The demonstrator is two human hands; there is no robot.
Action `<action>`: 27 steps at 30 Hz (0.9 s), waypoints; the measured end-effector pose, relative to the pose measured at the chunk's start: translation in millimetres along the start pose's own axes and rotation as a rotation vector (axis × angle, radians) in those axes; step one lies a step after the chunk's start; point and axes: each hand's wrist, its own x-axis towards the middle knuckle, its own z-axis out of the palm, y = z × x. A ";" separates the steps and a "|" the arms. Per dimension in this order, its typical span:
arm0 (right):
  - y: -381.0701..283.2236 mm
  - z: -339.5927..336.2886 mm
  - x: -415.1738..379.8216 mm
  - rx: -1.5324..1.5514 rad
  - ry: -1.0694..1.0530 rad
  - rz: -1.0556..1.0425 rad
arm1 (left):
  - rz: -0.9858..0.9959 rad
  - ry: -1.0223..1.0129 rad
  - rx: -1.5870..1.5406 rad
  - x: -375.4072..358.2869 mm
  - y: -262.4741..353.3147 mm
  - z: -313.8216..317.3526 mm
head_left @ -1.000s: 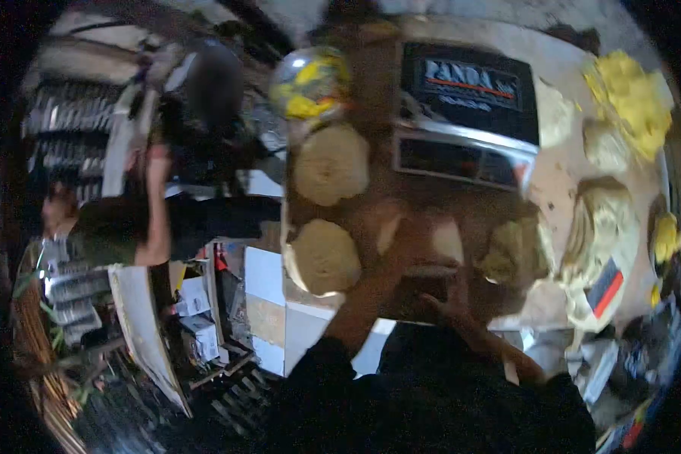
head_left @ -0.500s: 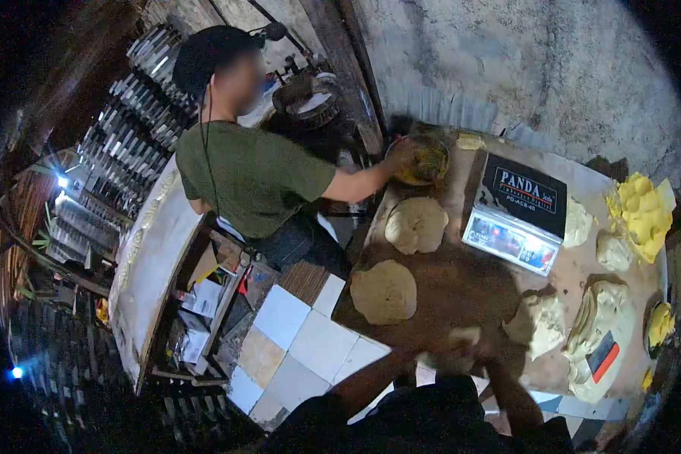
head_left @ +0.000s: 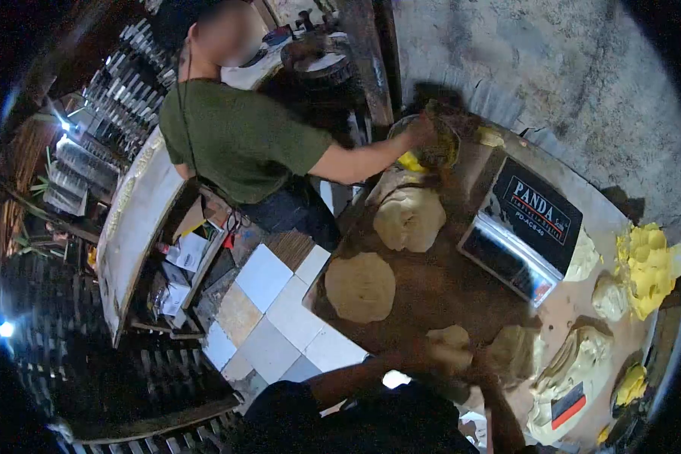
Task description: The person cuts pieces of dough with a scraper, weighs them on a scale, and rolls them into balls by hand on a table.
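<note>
Working at a broad brown counter (head_left: 439, 299), reading all directions from the scale (head_left: 533, 208) upon it. Seeing a person in a green shirt (head_left: 238, 144) standing between nine and ten o'clock, one arm outstretched.

Noting a large dough mass (head_left: 579, 359) lying at five o'clock, then a yellow mass (head_left: 649, 261) between three and four. Counting two flat rounds: an upper round (head_left: 408, 219) at nine, a lower round (head_left: 361, 287) at eight. Finding a bowl (head_left: 455, 155) at that person's hand, between ten and eleven.

Spotting a dough lump (head_left: 514, 354) at six, then a small dough piece (head_left: 448, 344) at seven, near the counter's close edge. Having the left hand (head_left: 418, 361) and right hand (head_left: 473, 372) close together beside that piece, seemingly touching it; being unable to tell in this shadow whether gripping or only pressing. Ending with a red-edged scraper (head_left: 568, 408) lying on the large dough mass.

Apparently handling or shaping that small piece at present. Probably calling next for gathering it evenly between both hands, without catching the neighbouring lump.
</note>
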 end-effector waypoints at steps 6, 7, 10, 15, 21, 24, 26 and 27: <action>44.0 -52.9 182.1 0.213 -0.227 0.010 | -0.160 0.128 0.122 135.9 -20.4 -74.0; 55.8 -52.3 199.5 0.247 -0.273 -0.001 | -0.183 0.127 0.118 136.3 -22.7 -67.6; 61.2 -27.5 189.4 0.349 -0.320 -0.069 | -0.238 0.131 0.089 97.9 -31.4 -28.7; 45.6 10.6 138.7 0.468 -0.267 -0.113 | -0.307 0.149 0.050 23.8 -3.3 -5.8; 78.0 -27.8 139.1 0.450 -0.088 0.020 | -0.214 0.075 0.107 72.7 22.4 -76.9; 83.3 -11.2 118.9 0.442 -0.016 0.052 | -0.082 0.038 0.080 111.6 37.3 -78.6; 78.1 10.4 104.0 0.422 0.011 0.052 | -0.005 0.012 0.055 127.5 36.7 -61.6; 74.3 19.4 100.8 0.404 0.018 0.039 | 0.018 0.007 0.045 128.5 35.8 -55.0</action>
